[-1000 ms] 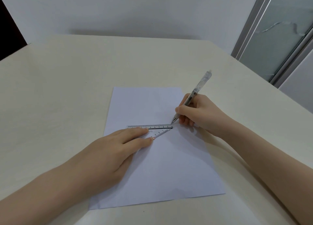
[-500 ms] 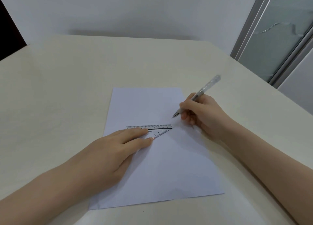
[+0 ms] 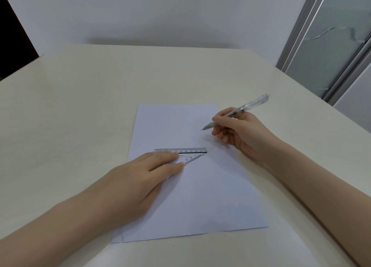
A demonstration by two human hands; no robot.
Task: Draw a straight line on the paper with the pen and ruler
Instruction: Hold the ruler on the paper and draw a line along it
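Note:
A white sheet of paper (image 3: 202, 202) lies on the cream table. A clear triangular ruler (image 3: 192, 154) rests flat across the sheet's middle, its long edge facing away from me. My left hand (image 3: 140, 178) lies flat on the ruler's left part, with two fingertips pressing it down. My right hand (image 3: 239, 130) holds a clear pen (image 3: 239, 112) in a writing grip above the sheet's upper right. The pen tip points left and hovers well beyond the ruler's right end. I cannot make out a drawn line along the ruler's far edge.
The cream table (image 3: 80, 110) extends all around the sheet. A white wall stands behind it. A glass door with a grey metal frame (image 3: 313, 46) is at the right, close to the table's right edge.
My right hand has lifted the pen off the ruler's right end and drawn it up and to the right, away from the ruler. My left hand and the ruler have stayed put.

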